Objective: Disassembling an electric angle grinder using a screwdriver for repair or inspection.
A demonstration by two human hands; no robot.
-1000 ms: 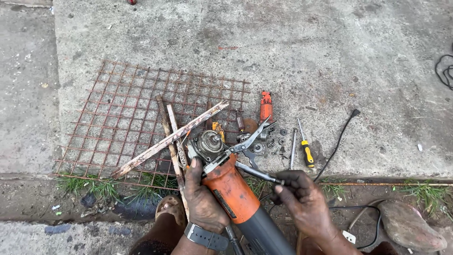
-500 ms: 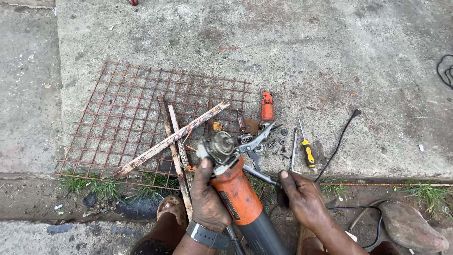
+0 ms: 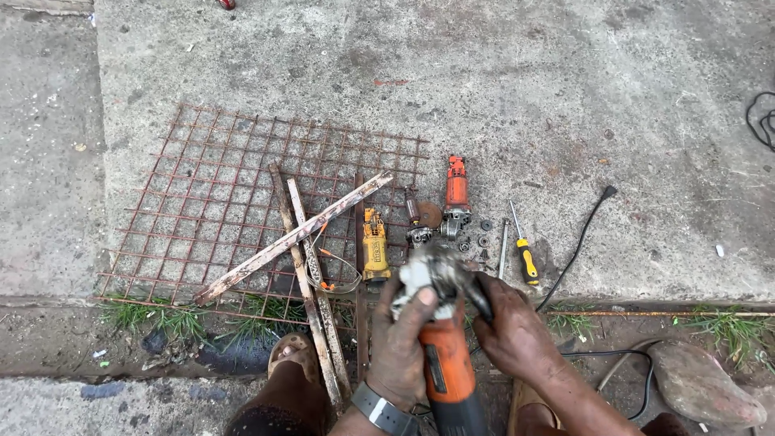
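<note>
Two bare hands were closed around an orange angle grinder (image 3: 442,367) held low in the view, above the edge of the concrete slab (image 3: 517,89). The left hand (image 3: 401,347) was clenched around the orange body, its thumb pressed against the grey gear head (image 3: 428,274). The right hand (image 3: 513,331) was clasped against the head from the other side, on a dark tool too blurred to be identified. Just beyond the head, a yellow tool part (image 3: 373,245), a second orange grinder body (image 3: 456,192) and a yellow-handled screwdriver (image 3: 523,249) were laid on the concrete. A rusty wire mesh (image 3: 210,186) was spread to the left, with rusted bars (image 3: 295,236) crossed upon it.
</note>
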